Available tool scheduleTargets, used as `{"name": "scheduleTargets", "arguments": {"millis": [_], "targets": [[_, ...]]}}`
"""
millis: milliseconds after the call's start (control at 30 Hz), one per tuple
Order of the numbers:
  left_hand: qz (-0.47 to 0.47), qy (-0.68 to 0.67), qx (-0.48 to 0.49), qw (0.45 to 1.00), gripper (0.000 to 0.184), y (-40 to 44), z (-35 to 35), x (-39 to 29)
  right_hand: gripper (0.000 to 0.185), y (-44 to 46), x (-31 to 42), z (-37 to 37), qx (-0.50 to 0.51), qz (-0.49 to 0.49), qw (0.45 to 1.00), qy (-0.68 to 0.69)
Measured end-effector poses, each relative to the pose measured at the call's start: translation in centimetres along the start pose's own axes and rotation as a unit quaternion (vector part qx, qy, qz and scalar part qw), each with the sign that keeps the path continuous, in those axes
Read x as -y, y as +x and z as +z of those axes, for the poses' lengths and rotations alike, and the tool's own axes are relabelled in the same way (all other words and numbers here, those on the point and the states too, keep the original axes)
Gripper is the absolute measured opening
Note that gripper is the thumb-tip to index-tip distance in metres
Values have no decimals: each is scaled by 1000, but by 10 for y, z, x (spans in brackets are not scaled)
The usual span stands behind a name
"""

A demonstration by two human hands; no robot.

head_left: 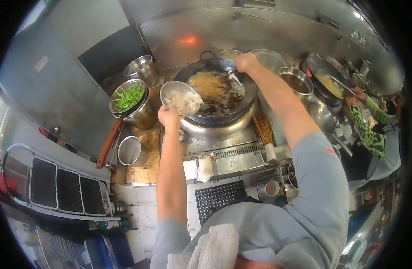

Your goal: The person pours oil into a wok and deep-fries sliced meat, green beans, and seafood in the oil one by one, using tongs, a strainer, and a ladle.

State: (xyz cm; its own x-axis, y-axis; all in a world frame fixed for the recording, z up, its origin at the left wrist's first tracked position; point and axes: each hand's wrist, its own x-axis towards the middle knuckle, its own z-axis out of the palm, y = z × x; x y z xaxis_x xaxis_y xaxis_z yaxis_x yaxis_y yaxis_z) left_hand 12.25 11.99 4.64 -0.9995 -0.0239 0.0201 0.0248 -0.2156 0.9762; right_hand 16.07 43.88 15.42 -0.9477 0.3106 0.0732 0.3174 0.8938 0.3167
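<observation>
My left hand (169, 117) is closed on the rim of a metal bowl (166, 90), which tilts toward the wok. Inside the bowl lie pale, whitish food pieces (186, 102), maybe meat or fish; I cannot tell which. A large dark wok (248, 96) sits on the round burner, with bubbling oil (212, 87) in it. Over the wok's right side is my right hand (247, 62), its fingers pressed together. A pale food piece (234, 79) shows just below those fingertips and seems to hang from them, though the contact is hard to see.
Green vegetables (129, 97) fill a strainer on a pot at left, its wooden handle (110, 143) jutting forward. An empty metal container (129, 150) stands nearer. A bamboo brush (264, 134) leans right of the burner. A co-worker's patterned sleeve (372, 134) is beside another wok (325, 80).
</observation>
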Motion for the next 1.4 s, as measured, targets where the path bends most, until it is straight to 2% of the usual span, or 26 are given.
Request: {"name": "scheduleTargets", "arguments": {"millis": [100,200,300,333,433,533,700,867,1067,1267,1367,1400], "targets": [[-4,14,-4,1000,17,3,-8,0,28,21,2,7,-33,24,998,43],[8,51,23,998,22,10,-13,2,29,8,0,-36,-54,31,995,78],[38,86,-18,995,8,7,-7,-2,32,-27,7,-90,-10,-30,990,136],[111,138,-22,984,7,15,-10,6,33,-36,12,-97,10,-55,986,157],[289,238,-12,927,9,19,-8,14,34,-81,63,-98,-11,-165,983,77],[384,252,9,888,14,3,3,-8,30,-96,99,-82,24,-134,989,49],[349,254,12,902,17,18,10,6,29,-113,93,-75,60,-50,994,79],[324,295,-8,899,23,47,4,17,30,-120,93,-38,93,-15,992,88],[337,308,-18,890,18,83,-6,22,30,-106,86,-11,132,-37,989,50],[315,343,-61,883,19,95,7,-1,29,-63,86,27,51,-10,992,119],[308,314,-62,896,20,78,9,-13,28,-61,73,-19,13,-1,983,185],[308,308,-49,899,20,74,10,-14,28,-61,66,-38,0,-32,980,196]]}}
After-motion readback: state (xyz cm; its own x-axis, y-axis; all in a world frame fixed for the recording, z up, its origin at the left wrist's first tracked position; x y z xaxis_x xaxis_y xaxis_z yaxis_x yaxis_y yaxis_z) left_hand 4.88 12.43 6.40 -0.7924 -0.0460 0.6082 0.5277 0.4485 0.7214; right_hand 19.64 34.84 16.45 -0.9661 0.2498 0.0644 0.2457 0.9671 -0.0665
